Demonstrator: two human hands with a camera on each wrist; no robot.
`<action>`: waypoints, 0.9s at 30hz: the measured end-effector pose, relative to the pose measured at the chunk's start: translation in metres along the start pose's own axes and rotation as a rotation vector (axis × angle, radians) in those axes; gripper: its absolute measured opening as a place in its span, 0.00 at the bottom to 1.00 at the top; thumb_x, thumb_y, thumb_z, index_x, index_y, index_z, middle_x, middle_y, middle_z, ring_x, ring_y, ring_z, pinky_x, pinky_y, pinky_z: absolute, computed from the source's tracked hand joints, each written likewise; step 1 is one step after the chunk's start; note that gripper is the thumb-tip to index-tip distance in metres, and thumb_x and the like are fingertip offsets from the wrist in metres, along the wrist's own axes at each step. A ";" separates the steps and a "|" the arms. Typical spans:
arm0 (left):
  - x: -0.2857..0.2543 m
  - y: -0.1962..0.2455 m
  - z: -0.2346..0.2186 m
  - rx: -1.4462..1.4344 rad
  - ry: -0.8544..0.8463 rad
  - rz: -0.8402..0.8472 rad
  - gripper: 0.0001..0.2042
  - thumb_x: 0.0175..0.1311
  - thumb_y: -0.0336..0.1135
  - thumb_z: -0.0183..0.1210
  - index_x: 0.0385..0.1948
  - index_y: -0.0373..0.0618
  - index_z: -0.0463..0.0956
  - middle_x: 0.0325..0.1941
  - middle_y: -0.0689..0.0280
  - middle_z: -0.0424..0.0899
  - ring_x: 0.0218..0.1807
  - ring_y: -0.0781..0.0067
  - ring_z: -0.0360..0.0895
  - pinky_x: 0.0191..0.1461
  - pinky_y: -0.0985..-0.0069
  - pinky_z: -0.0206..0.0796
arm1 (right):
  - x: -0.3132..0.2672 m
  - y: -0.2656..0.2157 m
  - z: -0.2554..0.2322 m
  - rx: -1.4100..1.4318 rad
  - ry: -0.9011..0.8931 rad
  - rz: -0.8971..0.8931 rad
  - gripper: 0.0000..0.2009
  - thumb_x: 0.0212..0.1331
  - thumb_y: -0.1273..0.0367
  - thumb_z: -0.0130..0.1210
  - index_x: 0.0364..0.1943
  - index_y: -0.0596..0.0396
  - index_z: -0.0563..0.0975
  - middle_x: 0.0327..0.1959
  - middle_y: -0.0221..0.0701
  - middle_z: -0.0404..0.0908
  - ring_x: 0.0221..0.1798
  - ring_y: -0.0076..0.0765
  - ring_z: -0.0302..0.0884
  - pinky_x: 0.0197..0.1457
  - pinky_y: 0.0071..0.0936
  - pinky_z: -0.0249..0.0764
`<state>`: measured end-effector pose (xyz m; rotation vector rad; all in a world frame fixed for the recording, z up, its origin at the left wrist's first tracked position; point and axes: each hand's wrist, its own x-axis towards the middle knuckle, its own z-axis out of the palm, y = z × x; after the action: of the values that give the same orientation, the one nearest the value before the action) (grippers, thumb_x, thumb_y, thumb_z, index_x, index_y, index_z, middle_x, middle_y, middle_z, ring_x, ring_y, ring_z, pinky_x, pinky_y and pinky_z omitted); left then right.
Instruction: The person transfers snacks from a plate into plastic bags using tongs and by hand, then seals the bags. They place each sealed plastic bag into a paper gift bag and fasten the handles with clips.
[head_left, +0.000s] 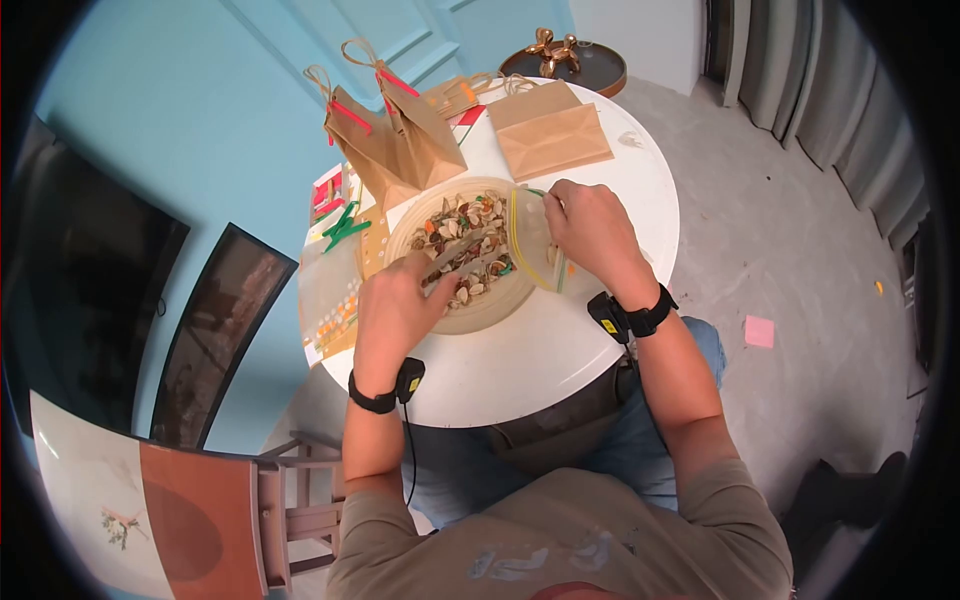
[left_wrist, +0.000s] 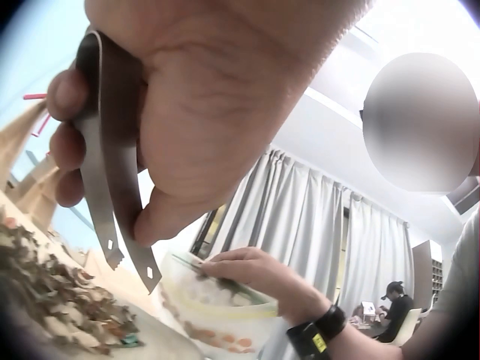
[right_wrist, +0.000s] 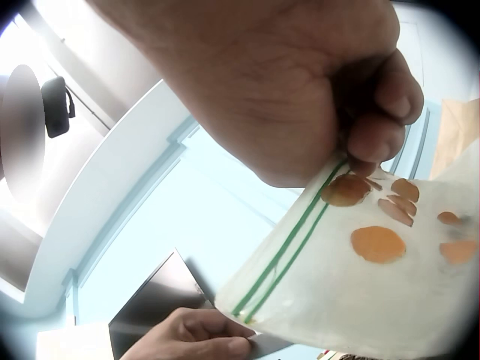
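Now L fingers grip tongs o/ potpourri bowl, R fingers bag w/ pcs.

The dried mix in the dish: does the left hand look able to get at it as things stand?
Likely yes: the left hand holds tongs over the dried mix, and the plastic bag overlaps only the right side of the dish.

Green-striped bag, grey tongs, blue wall
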<state>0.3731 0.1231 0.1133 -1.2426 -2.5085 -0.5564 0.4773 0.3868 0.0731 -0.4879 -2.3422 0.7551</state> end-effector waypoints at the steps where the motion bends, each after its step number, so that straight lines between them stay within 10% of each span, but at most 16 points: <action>1: 0.000 -0.013 0.007 0.054 -0.030 -0.018 0.18 0.65 0.46 0.77 0.42 0.38 0.89 0.30 0.49 0.90 0.33 0.44 0.89 0.40 0.56 0.80 | 0.000 0.000 0.000 -0.016 -0.008 -0.005 0.13 0.75 0.68 0.60 0.38 0.63 0.89 0.30 0.56 0.87 0.35 0.66 0.88 0.46 0.54 0.83; 27: 0.007 -0.046 0.042 0.078 -0.038 -0.007 0.15 0.71 0.44 0.74 0.35 0.39 0.88 0.29 0.46 0.88 0.35 0.37 0.87 0.40 0.50 0.78 | -0.001 -0.001 0.002 -0.007 -0.028 -0.013 0.14 0.75 0.68 0.58 0.33 0.63 0.87 0.28 0.56 0.87 0.33 0.67 0.88 0.48 0.56 0.84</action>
<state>0.3287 0.1217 0.0689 -1.2275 -2.5402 -0.4364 0.4765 0.3851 0.0725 -0.4681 -2.3722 0.7520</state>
